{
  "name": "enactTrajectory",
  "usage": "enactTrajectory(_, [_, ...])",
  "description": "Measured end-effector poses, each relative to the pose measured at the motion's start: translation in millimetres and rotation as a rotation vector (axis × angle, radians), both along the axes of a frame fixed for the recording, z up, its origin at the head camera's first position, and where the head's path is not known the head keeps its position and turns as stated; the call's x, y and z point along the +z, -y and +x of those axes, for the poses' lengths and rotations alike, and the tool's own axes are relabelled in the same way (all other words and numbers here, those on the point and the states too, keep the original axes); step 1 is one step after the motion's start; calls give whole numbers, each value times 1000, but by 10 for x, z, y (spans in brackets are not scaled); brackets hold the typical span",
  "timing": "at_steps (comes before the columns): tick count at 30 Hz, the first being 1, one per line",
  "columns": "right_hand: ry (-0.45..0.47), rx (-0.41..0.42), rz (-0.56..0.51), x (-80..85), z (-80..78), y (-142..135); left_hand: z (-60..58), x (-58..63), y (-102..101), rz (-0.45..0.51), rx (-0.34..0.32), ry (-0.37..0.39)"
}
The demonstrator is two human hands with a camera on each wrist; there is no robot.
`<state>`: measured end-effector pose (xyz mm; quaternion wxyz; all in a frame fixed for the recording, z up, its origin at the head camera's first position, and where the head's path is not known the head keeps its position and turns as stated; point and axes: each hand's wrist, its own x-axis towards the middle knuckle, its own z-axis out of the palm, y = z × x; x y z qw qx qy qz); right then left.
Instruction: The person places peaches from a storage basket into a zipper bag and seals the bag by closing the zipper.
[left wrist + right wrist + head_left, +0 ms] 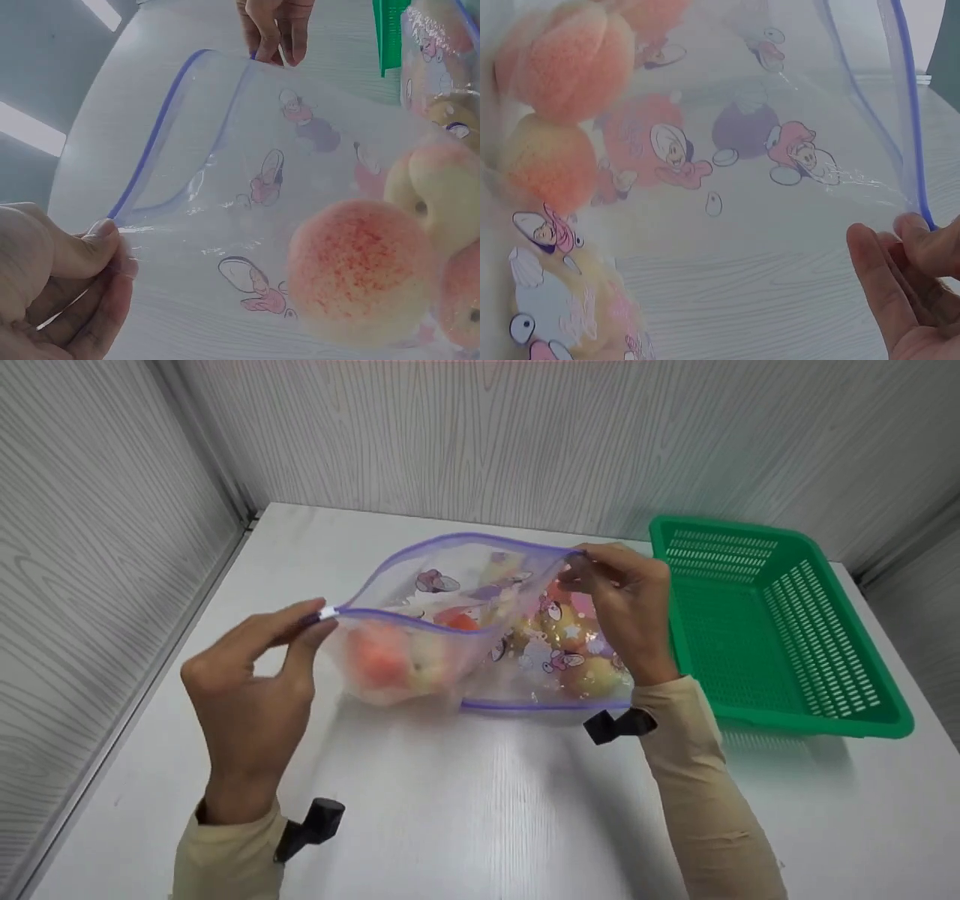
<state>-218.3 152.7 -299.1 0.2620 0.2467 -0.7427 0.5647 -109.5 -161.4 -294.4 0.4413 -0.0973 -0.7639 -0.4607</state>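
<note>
A clear zip bag (397, 577) with a purple zip edge and cartoon prints hangs between both hands, its mouth parted. My left hand (255, 682) pinches its left top corner, beside a white zip slider (328, 613). At the opposite corner, my right hand (634, 604) pinches the zip edge between thumb and fingers. Several pink-and-cream peaches (360, 270) lie low in the bag, seen through the film in both wrist views. Behind and right of it, a second printed zip bag (517, 690) lies on the table with several yellowish and reddish round fruits inside, partly hidden.
A green plastic basket (772, 716) with slotted walls stands on the right of the white table (450, 810), near the right hand. Wood-grain panels (450, 442) rise behind the table and at its left side.
</note>
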Motion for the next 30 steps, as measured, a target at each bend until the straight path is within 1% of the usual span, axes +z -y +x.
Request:
enactTrajectory(3, [12,30,-74,78,-42,61,-138,89,59,122,-3,-17])
enactTrajectory(6, [-5,44,-104,186,-36,106,-211,206,106,227,-3,-57])
enactTrajectory(9, [-24,70,-136,303,-4,133,-245,316,145,280,-19,-119])
enactTrajectory(13, [-35,85,-171,438,90,125,-271,404,168,315,-79,-165])
enactTrajectory(17, [-61,67,-205,540,208,52,-279,426,159,302,-103,-161])
enactTrajectory(20, [-100,64,-231,592,289,-30,-273,442,133,323,-118,-174])
enactTrajectory(23, [-116,72,-263,617,368,-120,-267,459,81,381,-164,-195])
enactTrajectory(25, [-111,67,-267,610,421,-200,-264,452,15,414,-219,-196])
enactTrajectory(28, [-79,67,-281,536,502,-360,-244,385,-124,413,-298,-142])
enactTrajectory(30, [-48,58,-270,443,563,-492,-233,301,-229,382,-354,-77])
